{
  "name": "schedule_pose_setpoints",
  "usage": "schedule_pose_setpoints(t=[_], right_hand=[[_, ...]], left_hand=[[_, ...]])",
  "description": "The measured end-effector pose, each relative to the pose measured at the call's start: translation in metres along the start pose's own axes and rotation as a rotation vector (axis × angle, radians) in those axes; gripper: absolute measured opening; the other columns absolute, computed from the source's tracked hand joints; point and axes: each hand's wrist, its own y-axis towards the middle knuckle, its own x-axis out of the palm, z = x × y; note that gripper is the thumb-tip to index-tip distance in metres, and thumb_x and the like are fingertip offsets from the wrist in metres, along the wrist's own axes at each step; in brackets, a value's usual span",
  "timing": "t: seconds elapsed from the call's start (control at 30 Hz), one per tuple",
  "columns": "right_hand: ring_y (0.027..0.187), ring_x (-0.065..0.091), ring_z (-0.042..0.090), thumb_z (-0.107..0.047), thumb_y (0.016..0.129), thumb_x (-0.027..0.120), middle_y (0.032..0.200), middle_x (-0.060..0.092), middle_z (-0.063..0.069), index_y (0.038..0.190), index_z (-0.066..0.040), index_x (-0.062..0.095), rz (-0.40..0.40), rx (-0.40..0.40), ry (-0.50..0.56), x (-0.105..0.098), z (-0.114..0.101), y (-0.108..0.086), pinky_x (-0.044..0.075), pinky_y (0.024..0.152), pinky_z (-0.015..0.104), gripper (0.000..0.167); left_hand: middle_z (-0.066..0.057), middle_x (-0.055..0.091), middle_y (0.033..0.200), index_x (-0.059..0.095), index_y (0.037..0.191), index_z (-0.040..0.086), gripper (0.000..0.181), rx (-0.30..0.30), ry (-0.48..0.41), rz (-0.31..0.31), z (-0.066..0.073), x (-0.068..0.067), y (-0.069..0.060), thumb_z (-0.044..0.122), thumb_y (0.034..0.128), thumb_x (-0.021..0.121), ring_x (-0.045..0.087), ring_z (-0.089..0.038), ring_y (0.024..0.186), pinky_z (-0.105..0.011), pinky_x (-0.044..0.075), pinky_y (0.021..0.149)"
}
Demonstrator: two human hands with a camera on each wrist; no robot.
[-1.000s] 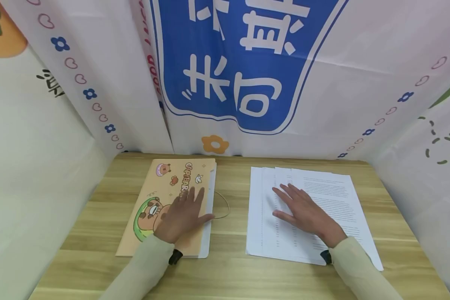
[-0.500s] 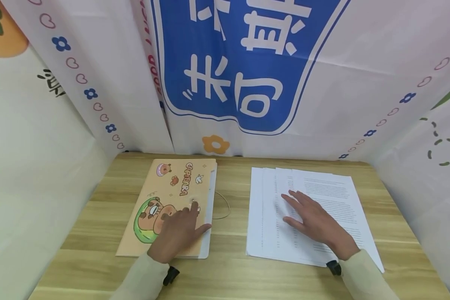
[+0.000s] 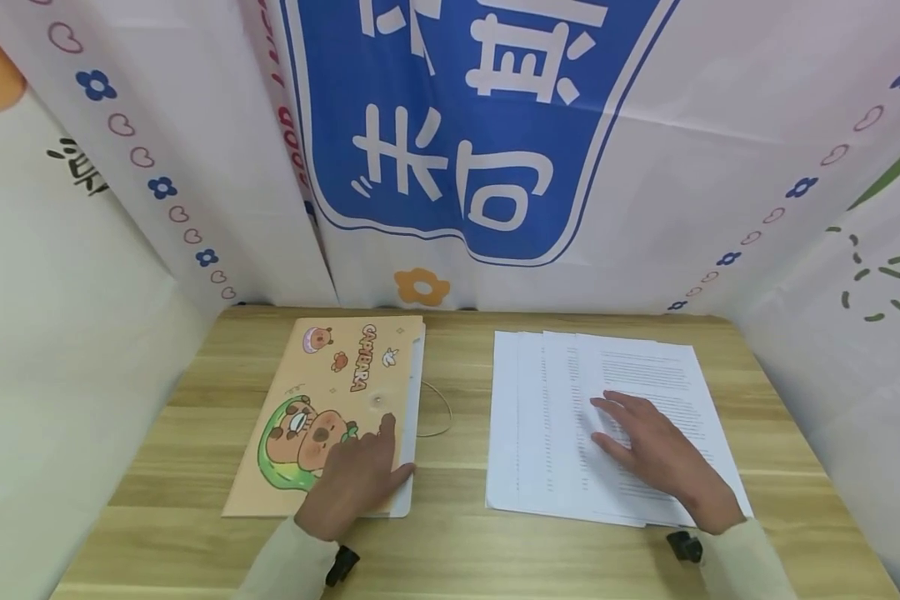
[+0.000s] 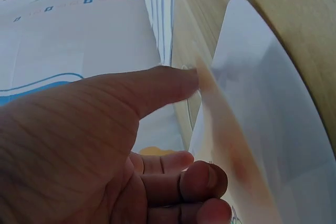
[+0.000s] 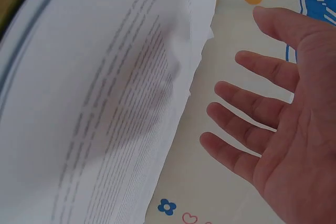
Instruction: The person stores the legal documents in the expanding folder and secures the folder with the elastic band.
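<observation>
An orange document folder (image 3: 292, 367) with capybara drawings lies flat on the left half of the wooden table. Over its lower right part is my left hand (image 3: 352, 479), index finger and thumb stretched out and the other fingers loosely curled. In the left wrist view the thumb is near the edge of the folder (image 4: 226, 124); contact is unclear. A stack of printed papers (image 3: 536, 417), its sheets slightly fanned, lies on the right half. My right hand (image 3: 660, 458) hovers above it with spread, relaxed fingers. The right wrist view shows a gap between the hand (image 5: 262, 114) and the sheets (image 5: 79, 93).
A thin elastic loop (image 3: 448, 417) sticks out from the folder's right side. Bare wooden tabletop (image 3: 453, 467) lies between folder and papers. Printed white cloth (image 3: 645, 200) hangs behind the table and at both sides.
Both hands have drawn back toward the near edge, the right one also rightward. The left hand's spread fingers have curled, leaving the index finger out. The head view has shifted slightly.
</observation>
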Motion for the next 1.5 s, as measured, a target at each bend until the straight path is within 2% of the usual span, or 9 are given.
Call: schedule_pose_setpoints(t=[0.2, 0.47, 0.63, 0.7, 0.83, 0.93, 1.07, 1.23, 1.5], right_hand=[[0.131, 0.049, 0.044, -0.021, 0.094, 0.076, 0.141, 0.055, 0.024, 0.137, -0.002, 0.062, 0.049, -0.005, -0.001, -0.005, 0.005, -0.007, 0.039, 0.105, 0.06, 0.05], [0.13, 0.049, 0.043, -0.022, 0.094, 0.075, 0.141, 0.055, 0.023, 0.138, -0.003, 0.061, 0.055, 0.028, 0.006, -0.006, 0.013, -0.014, 0.038, 0.105, 0.06, 0.05], [0.127, 0.051, 0.045, -0.018, 0.092, 0.077, 0.138, 0.057, 0.025, 0.135, 0.0, 0.062, 0.087, 0.012, -0.012, -0.006, 0.018, -0.02, 0.039, 0.103, 0.06, 0.049], [0.128, 0.05, 0.046, -0.018, 0.092, 0.076, 0.138, 0.056, 0.027, 0.135, 0.002, 0.061, 0.073, 0.032, -0.015, -0.008, 0.019, -0.022, 0.039, 0.103, 0.061, 0.05], [0.13, 0.046, 0.051, -0.021, 0.094, 0.074, 0.143, 0.05, 0.031, 0.143, 0.006, 0.053, 0.006, 0.14, -0.03, -0.011, 0.021, -0.026, 0.037, 0.105, 0.064, 0.06], [0.132, 0.041, 0.057, -0.025, 0.096, 0.072, 0.146, 0.042, 0.037, 0.149, 0.011, 0.04, -0.049, 0.252, -0.053, -0.013, 0.025, -0.029, 0.034, 0.105, 0.067, 0.072], [0.13, 0.033, 0.065, -0.029, 0.097, 0.068, 0.145, 0.032, 0.047, 0.148, 0.02, 0.03, -0.106, 0.396, -0.089, -0.015, 0.032, -0.033, 0.033, 0.101, 0.074, 0.08], [0.127, 0.028, 0.071, -0.033, 0.101, 0.059, 0.142, 0.021, 0.054, 0.144, 0.027, 0.022, -0.175, 0.553, -0.074, -0.021, 0.04, -0.037, 0.032, 0.098, 0.076, 0.083], [0.103, 0.045, 0.067, -0.043, 0.101, 0.056, 0.121, 0.032, 0.053, 0.14, 0.03, 0.018, -0.247, 0.675, -0.044, -0.027, 0.045, -0.04, 0.045, 0.081, 0.07, 0.09]], left_hand=[[-0.005, 0.051, 0.063, 0.047, 0.139, -0.003, 0.071, -0.013, 0.018, -0.027, -0.002, -0.002, 0.0, 0.039, 0.0901, 0.077, 0.048, -0.018, 0.05, -0.036, 0.041, 0.044], [-0.009, 0.058, 0.07, 0.049, 0.138, -0.006, 0.076, -0.048, 0.041, -0.075, -0.001, -0.005, -0.001, 0.042, 0.0876, 0.079, 0.054, -0.022, 0.057, -0.042, 0.048, 0.053], [-0.014, 0.062, 0.077, 0.046, 0.145, -0.007, 0.075, -0.073, -0.011, -0.109, 0.0, -0.006, 0.001, 0.032, 0.0887, 0.076, 0.055, -0.025, 0.062, -0.042, 0.048, 0.056], [-0.015, 0.062, 0.077, 0.049, 0.141, -0.008, 0.068, -0.077, -0.042, -0.105, 0.0, -0.005, 0.001, 0.025, 0.0876, 0.074, 0.054, -0.026, 0.062, -0.041, 0.047, 0.055], [-0.016, 0.062, 0.08, 0.05, 0.137, -0.009, 0.061, -0.071, -0.071, -0.076, 0.001, -0.004, 0.001, 0.016, 0.084, 0.068, 0.052, -0.025, 0.061, -0.041, 0.045, 0.054], [-0.021, 0.065, 0.087, 0.047, 0.142, -0.011, 0.066, -0.076, -0.08, -0.07, 0.002, -0.005, 0.001, 0.013, 0.0839, 0.065, 0.051, -0.026, 0.064, -0.042, 0.046, 0.056], [-0.023, 0.066, 0.092, 0.045, 0.145, -0.011, 0.068, -0.086, -0.1, -0.062, 0.003, -0.007, 0.001, 0.012, 0.0843, 0.064, 0.052, -0.027, 0.065, -0.044, 0.046, 0.058], [-0.015, 0.061, 0.078, 0.045, 0.148, -0.009, 0.07, -0.069, -0.121, -0.031, -0.001, -0.009, -0.002, 0.013, 0.0838, 0.064, 0.049, -0.024, 0.058, -0.037, 0.04, 0.05], [-0.001, 0.043, 0.056, 0.05, 0.146, -0.009, 0.065, 0.047, -0.112, 0.093, -0.009, -0.017, -0.012, 0.011, 0.0851, 0.061, 0.032, -0.012, 0.046, -0.029, 0.026, 0.042]])
